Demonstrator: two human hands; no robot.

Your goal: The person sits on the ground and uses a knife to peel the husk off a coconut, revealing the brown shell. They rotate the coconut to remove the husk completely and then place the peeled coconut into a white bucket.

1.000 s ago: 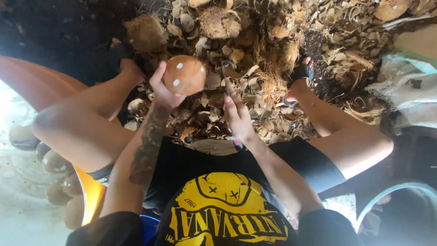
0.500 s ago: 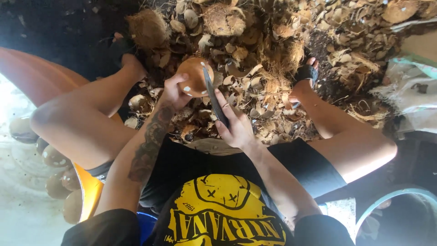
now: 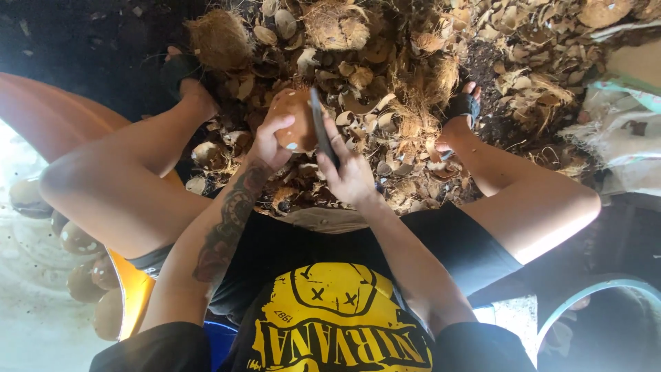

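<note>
Left hand [image 3: 270, 143]: my fingers are curled round the near-left side of a brown coconut [image 3: 292, 118], thumb on top, holding it up between my knees.
Coconut: round and husked, light brown with a few pale spots; it sits in the middle of the scene, above the heap and clear of the ground.
Right hand [image 3: 350, 172]: closed firmly round the handle of a dark knife [image 3: 319, 124], no gap in the fist that I can see.
Knife: its blade runs away from me along the right side of the coconut, touching or just beside the shell; I cannot tell which.
Husk heap [image 3: 413, 76]: dry shell pieces and fibre cover the far ground from centre to right, with two whole fibrous husks on the far side.
Legs: my knees spread left and right, feet in dark sandals planted in the heap.
Left edge: more peeled coconuts [image 3: 79, 241] lie near an orange tub [image 3: 134, 293] beside my left thigh.
</note>
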